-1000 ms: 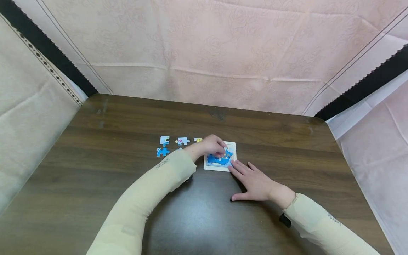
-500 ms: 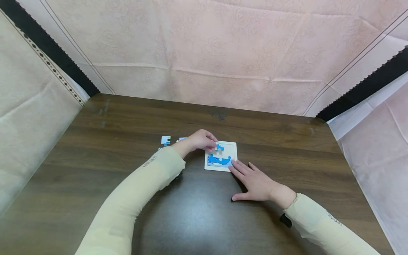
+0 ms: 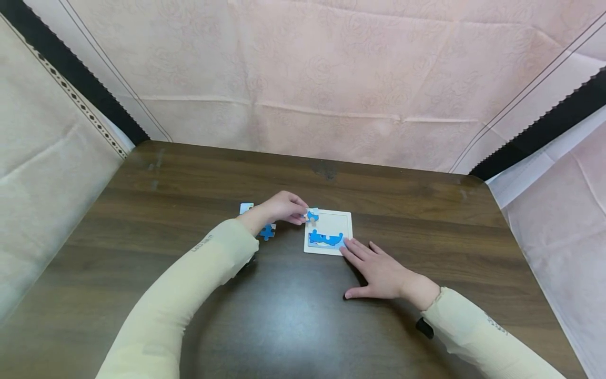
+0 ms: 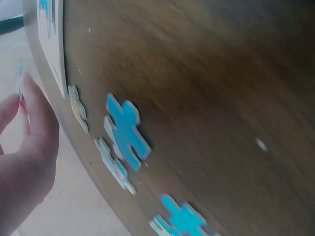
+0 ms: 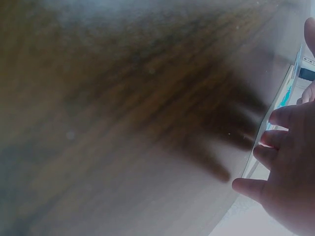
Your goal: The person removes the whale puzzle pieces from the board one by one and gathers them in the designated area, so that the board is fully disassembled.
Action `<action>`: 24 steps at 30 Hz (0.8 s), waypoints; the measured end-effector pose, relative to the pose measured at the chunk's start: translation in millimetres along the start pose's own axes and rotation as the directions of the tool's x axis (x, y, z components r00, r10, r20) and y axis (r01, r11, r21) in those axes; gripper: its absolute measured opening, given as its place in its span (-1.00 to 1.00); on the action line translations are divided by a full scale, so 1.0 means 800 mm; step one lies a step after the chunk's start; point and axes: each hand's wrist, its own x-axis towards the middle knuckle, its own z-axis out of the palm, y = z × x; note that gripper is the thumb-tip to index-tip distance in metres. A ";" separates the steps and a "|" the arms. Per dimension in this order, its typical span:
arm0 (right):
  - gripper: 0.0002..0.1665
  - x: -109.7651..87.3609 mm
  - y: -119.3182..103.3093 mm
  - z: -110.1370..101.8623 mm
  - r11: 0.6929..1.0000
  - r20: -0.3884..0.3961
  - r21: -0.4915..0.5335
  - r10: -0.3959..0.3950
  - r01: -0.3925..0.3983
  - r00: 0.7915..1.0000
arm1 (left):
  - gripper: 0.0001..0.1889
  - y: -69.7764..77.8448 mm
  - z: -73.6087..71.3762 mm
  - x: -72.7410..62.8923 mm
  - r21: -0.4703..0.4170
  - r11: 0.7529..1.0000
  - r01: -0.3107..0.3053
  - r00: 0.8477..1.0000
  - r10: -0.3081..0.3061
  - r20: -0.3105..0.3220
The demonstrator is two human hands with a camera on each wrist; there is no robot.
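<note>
My left hand (image 3: 286, 206) pinches a blue-and-white jigsaw piece (image 3: 312, 215) between thumb and fingertips, over the upper left corner of a white puzzle frame (image 3: 349, 221). Edge-on, the same piece shows as a thin sliver in the left wrist view. Along the bottom of the frame lie blue joined pieces (image 3: 326, 240); its upper part shows a bare pale base. My right hand (image 3: 379, 271) lies with fingers spread, fingertips at the frame's lower right edge. In the right wrist view those fingers (image 5: 280, 137) stretch along the frame's border.
Loose jigsaw pieces lie left of the frame, partly hidden by the left wrist in the head view: a blue one (image 3: 267, 232) and a pale one (image 3: 245, 207). The left wrist view shows several, including a blue piece (image 4: 129, 132) and a yellowish one (image 4: 77, 109).
My left hand has lifted a piece from the middle of the frame and carried it left to the upper left corner. The right hand has stayed in place.
</note>
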 end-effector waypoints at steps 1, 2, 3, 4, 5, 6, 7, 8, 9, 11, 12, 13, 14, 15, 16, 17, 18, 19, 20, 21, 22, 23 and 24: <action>0.12 0.000 0.000 0.000 1.000 -0.001 -0.001 -0.001 0.001 1.000 | -0.70 -0.002 -0.002 -0.001 0.002 1.000 0.000 1.000 0.000 -0.002; 0.12 0.000 0.000 0.000 1.000 -0.003 -0.003 -0.001 0.001 1.000 | -0.70 -0.003 -0.005 -0.002 -0.001 1.000 0.000 1.000 0.000 -0.002; 0.11 0.000 0.000 0.000 1.000 -0.005 -0.005 -0.002 0.002 1.000 | -0.70 -0.005 -0.008 -0.004 -0.004 1.000 0.002 1.000 -0.002 -0.002; 0.11 0.000 -0.001 0.001 1.000 -0.007 -0.009 -0.003 0.003 1.000 | -0.70 -0.006 -0.010 -0.005 -0.009 1.000 0.005 1.000 -0.005 -0.002; 0.11 0.000 -0.001 0.001 1.000 -0.008 -0.012 -0.004 0.004 1.000 | -0.70 -0.008 -0.013 -0.007 -0.011 1.000 0.007 1.000 -0.007 -0.003; 0.11 0.000 -0.001 0.001 1.000 -0.009 -0.014 -0.006 0.005 1.000 | -0.71 -0.010 -0.016 -0.008 -0.011 1.000 0.010 1.000 -0.010 -0.003; 0.11 0.000 -0.001 0.001 1.000 -0.010 -0.017 -0.007 0.007 1.000 | -0.71 -0.012 -0.018 -0.009 -0.015 1.000 0.012 1.000 -0.012 -0.002; 0.11 -0.001 -0.001 0.001 1.000 -0.011 -0.019 -0.007 0.007 1.000 | -0.70 -0.013 -0.021 -0.010 -0.016 1.000 0.013 1.000 -0.013 0.000; 0.11 -0.001 -0.001 0.001 1.000 -0.012 -0.019 -0.008 0.008 1.000 | -0.70 -0.015 -0.023 -0.011 -0.016 1.000 0.014 1.000 -0.014 -0.002; 0.11 -0.001 -0.001 0.001 1.000 -0.014 -0.019 -0.008 0.008 1.000 | -0.70 -0.018 -0.027 -0.014 -0.010 1.000 0.014 1.000 -0.014 -0.004; 0.11 -0.001 0.000 0.001 1.000 -0.015 -0.019 -0.007 0.007 1.000 | -0.70 -0.019 -0.029 -0.015 -0.005 1.000 0.011 1.000 -0.011 -0.004; 0.11 -0.001 0.000 0.001 1.000 -0.015 -0.019 -0.006 0.006 1.000 | -0.70 -0.021 -0.031 -0.016 -0.001 1.000 0.010 1.000 -0.010 -0.004; 0.11 -0.001 0.000 0.001 1.000 -0.016 -0.018 -0.006 0.006 1.000 | -0.70 -0.022 -0.032 -0.017 0.006 1.000 0.012 1.000 -0.012 -0.005; 0.11 -0.001 0.000 0.001 1.000 -0.016 -0.017 -0.006 0.006 1.000 | -0.70 -0.023 -0.034 -0.018 0.007 1.000 0.014 1.000 -0.013 -0.003; 0.11 -0.001 0.000 0.001 1.000 -0.015 -0.018 -0.006 0.006 1.000 | -0.70 -0.025 -0.035 -0.019 0.013 1.000 0.013 1.000 -0.013 0.001; 0.12 -0.001 0.000 0.001 1.000 -0.015 -0.018 -0.006 0.006 1.000 | -0.70 -0.026 -0.036 -0.020 0.016 1.000 0.016 1.000 -0.016 0.003; 0.12 -0.001 0.000 0.001 1.000 -0.014 -0.019 -0.006 0.006 1.000 | -0.70 -0.027 -0.037 -0.021 0.017 1.000 0.018 1.000 -0.019 0.008; 0.12 -0.001 0.000 0.001 1.000 -0.013 -0.020 -0.006 0.006 1.000 | -0.70 -0.028 -0.038 -0.021 0.019 1.000 0.021 1.000 -0.022 0.015; 0.12 -0.001 0.000 0.002 1.000 -0.013 -0.021 -0.006 0.005 1.000 | -0.70 -0.030 -0.038 -0.022 0.023 1.000 0.022 1.000 -0.022 0.022; 0.12 -0.001 0.000 0.002 1.000 -0.013 -0.020 -0.005 0.005 1.000 | -0.70 -0.031 -0.039 -0.022 0.022 1.000 0.023 0.999 -0.023 0.029; 0.12 -0.001 0.000 0.002 1.000 -0.013 -0.020 -0.005 0.005 1.000 | -0.70 -0.032 -0.039 -0.021 0.021 0.999 0.025 0.999 -0.026 0.034; 0.12 -0.001 0.000 0.002 1.000 -0.013 -0.020 -0.004 0.004 1.000 | -0.70 -0.033 -0.039 -0.021 0.017 1.000 0.026 0.999 -0.027 0.042; 0.12 -0.001 0.000 0.001 1.000 -0.013 -0.019 -0.004 0.003 1.000 | -0.70 -0.034 -0.038 -0.021 0.016 1.000 0.024 0.998 -0.025 0.049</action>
